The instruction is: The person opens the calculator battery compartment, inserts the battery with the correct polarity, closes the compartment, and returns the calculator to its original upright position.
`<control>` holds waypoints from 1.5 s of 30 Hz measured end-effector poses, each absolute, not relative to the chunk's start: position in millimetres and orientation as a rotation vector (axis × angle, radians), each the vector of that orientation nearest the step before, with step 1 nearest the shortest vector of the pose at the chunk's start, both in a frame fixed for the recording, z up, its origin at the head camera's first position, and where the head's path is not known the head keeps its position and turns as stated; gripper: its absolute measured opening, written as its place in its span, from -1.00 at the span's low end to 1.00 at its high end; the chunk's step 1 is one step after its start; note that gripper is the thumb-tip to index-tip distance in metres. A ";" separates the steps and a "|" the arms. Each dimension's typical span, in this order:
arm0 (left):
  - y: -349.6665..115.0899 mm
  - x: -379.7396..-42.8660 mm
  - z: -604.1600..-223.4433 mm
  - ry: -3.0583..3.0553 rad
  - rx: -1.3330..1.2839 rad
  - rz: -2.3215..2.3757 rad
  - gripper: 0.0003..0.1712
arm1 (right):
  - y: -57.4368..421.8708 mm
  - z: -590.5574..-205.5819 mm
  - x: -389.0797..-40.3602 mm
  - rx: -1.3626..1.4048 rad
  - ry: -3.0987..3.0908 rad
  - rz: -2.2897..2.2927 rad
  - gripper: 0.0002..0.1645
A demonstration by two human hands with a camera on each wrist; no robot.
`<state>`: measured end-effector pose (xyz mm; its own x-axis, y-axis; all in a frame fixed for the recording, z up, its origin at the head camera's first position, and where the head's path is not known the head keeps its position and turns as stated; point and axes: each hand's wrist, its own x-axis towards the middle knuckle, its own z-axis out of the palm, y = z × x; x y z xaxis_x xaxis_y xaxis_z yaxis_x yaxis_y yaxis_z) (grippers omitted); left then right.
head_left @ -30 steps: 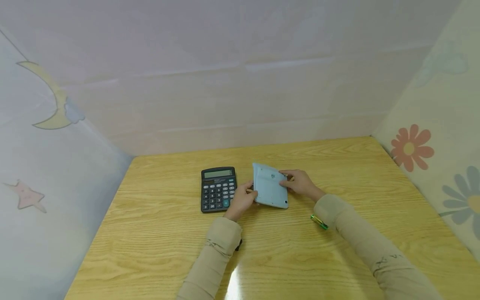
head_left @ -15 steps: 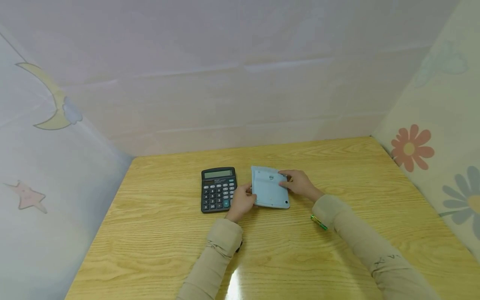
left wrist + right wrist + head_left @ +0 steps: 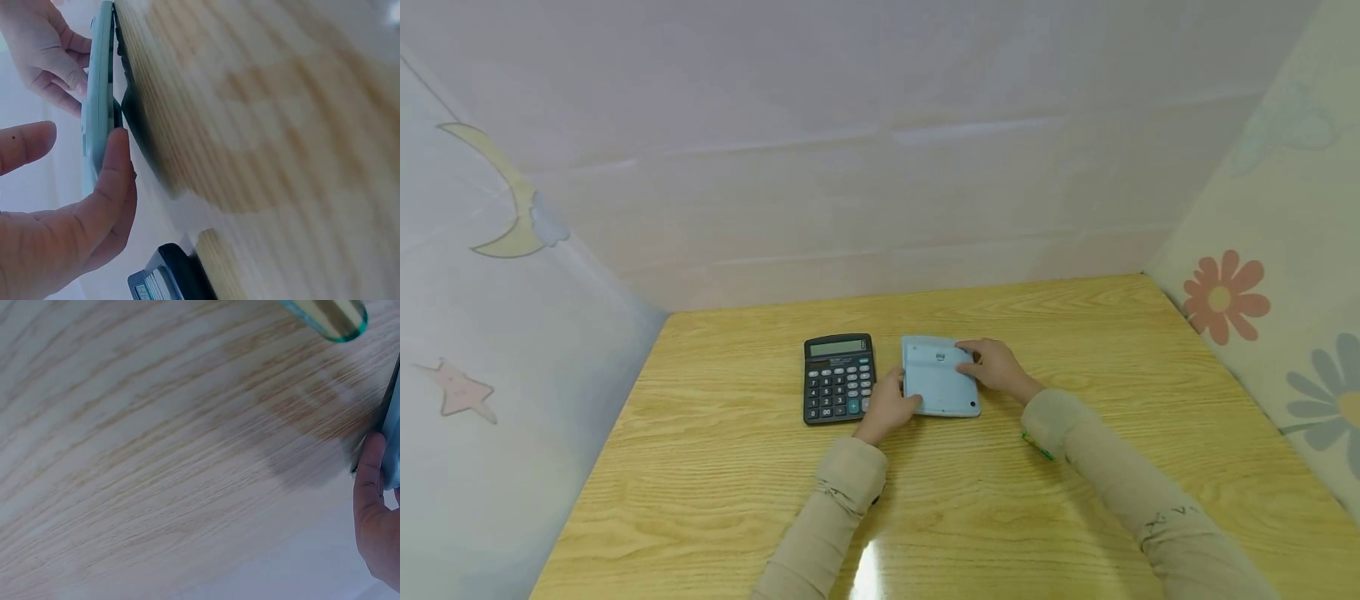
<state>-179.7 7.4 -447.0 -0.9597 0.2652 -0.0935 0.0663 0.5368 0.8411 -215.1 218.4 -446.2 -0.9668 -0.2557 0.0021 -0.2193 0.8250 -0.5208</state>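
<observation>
A light blue calculator (image 3: 942, 385) is held back side up, low over the table, with a small slot and screw holes on its back. My left hand (image 3: 887, 407) holds its left edge; in the left wrist view, fingers (image 3: 115, 162) reach under the edge and the thumb stands over the back side. Along that view's calculator (image 3: 97, 94), its dark-bumped front faces the wood. My right hand (image 3: 1000, 368) grips the right edge, with fingers on the back and at the side. The right wrist view shows only part of that hand (image 3: 375, 519).
A black calculator (image 3: 839, 379) lies face up just left of my left hand. A green-and-gold cylinder like a battery (image 3: 1037, 444) lies by the right cuff. A small dark thing (image 3: 877, 499) shows at the left sleeve. Patterned walls border the wooden table (image 3: 700, 483).
The light blue calculator has tipped down from a raised tilt to lie nearly flat, its far edge lowering toward the table. Both hands have kept hold and barely shifted.
</observation>
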 end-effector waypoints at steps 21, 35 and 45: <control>10.4 -182.1 -444.6 2.601 0.364 1.147 -0.58 | 215.9 -447.1 -218.5 -0.385 2.943 -0.715 -0.43; 5.9 -178.8 -438.2 2.644 0.507 0.973 -0.75 | 213.8 -444.6 -218.4 -0.428 2.956 -0.634 -0.42; 2.5 -171.9 -434.1 2.700 0.667 0.667 -0.58 | 211.5 -439.6 -218.2 -0.490 3.045 -0.464 -0.50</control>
